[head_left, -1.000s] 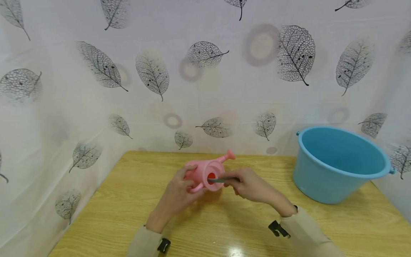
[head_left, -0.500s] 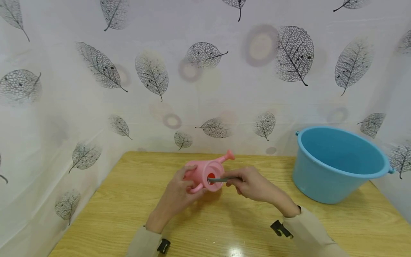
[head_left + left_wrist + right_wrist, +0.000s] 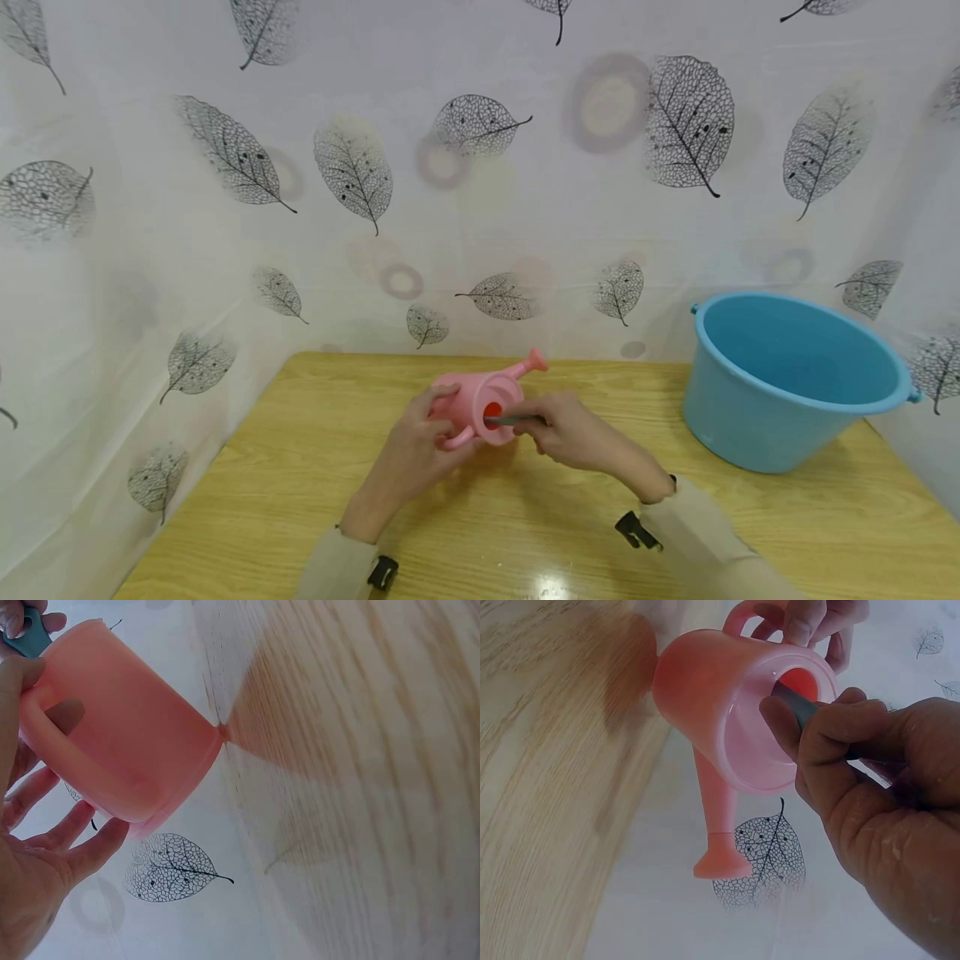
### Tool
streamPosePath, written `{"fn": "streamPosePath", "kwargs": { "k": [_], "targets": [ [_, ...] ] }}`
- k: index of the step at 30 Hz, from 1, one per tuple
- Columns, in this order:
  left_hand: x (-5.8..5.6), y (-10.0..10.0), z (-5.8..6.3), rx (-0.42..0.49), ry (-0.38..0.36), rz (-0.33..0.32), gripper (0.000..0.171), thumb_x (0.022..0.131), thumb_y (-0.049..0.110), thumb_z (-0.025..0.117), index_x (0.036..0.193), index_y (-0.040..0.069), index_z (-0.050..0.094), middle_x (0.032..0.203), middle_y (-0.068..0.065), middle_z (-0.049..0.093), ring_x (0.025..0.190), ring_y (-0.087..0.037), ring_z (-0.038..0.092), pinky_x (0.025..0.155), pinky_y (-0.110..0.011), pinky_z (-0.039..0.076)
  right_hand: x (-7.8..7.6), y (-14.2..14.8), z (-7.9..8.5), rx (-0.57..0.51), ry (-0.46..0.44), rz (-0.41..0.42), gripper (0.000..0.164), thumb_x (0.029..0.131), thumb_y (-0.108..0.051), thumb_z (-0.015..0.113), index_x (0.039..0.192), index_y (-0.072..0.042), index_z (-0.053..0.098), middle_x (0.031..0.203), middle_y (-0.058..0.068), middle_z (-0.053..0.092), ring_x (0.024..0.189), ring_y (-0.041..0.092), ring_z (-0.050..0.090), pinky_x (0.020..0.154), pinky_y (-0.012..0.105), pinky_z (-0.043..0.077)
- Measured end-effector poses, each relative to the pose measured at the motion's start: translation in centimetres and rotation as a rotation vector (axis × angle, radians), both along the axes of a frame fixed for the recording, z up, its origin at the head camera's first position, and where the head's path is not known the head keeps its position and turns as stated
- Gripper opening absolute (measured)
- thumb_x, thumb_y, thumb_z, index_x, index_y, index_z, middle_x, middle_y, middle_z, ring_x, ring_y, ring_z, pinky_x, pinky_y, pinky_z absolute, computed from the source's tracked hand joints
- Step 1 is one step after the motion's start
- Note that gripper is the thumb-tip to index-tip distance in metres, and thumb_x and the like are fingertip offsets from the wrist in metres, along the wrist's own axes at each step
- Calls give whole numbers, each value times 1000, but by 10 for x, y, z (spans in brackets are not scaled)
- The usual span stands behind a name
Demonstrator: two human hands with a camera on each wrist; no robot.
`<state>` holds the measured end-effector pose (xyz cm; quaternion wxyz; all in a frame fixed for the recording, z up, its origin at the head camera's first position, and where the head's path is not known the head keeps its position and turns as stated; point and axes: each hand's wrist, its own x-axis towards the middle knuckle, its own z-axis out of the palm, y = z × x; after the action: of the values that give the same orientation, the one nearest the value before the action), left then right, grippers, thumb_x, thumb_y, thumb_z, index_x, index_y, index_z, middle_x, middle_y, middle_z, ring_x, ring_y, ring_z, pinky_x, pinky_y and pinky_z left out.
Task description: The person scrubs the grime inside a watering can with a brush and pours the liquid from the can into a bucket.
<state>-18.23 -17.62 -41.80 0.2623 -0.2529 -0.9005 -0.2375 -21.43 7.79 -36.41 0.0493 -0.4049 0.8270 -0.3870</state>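
A pink toy watering can [image 3: 459, 404] is tipped on the table, its round red-lined opening [image 3: 492, 410] turned toward me. My left hand [image 3: 420, 442] grips it around the body and handle. In the left wrist view, the can's lower edge meets the table and the rest leans up from it. My right hand [image 3: 577, 433] pinches a slim brush by its grey-teal handle [image 3: 799, 707]. The brush's front end goes in through the opening, so its head is hidden inside. The can's spout [image 3: 718, 802] points away to the back right.
A large light-blue bucket [image 3: 795, 433] stands on the right of the wooden table [image 3: 300, 467]. A white leaf-printed sheet [image 3: 420, 67] hangs behind and along the left side. Black buckled straps [image 3: 636, 531] are at both wrists.
My right hand has pulled the brush slightly back, showing whitish bristles at the opening, then pushed it deeper in. The left hand and watering can have stayed in place.
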Motion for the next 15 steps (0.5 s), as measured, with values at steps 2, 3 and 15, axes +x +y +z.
{"fn": "streamPosePath", "kwargs": {
  "k": [2, 3, 15],
  "targets": [
    [0, 0, 0, -4, 1, -2, 29, 84, 29, 85, 67, 12, 68, 136, -13, 62, 125, -31, 64, 107, -42, 56, -1, -2, -2, -4, -6, 7, 24, 97, 1, 64, 118, 0, 74, 68, 0, 64, 52, -3, 48, 47, 17, 45],
    [-1, 0, -1, -6, 0, -2, 30, 84, 29, 85, 67, 12, 68, 136, -13, 62, 125, -30, 64, 107, -42, 56, -1, -3, -2, -6, -10, 9, 24, 97, 1, 64, 118, 1, 74, 68, 0, 64, 52, -3, 48, 47, 17, 45],
    [-1, -1, -1, 1, -9, -8, 29, 85, 29, 85, 67, 12, 68, 137, -13, 62, 125, -30, 64, 107, -42, 56, -2, -8, -5, 11, 5, 11, 22, 98, 0, 62, 116, 1, 74, 73, 2, 68, 53, -3, 49, 48, 17, 48]
  ]
}}
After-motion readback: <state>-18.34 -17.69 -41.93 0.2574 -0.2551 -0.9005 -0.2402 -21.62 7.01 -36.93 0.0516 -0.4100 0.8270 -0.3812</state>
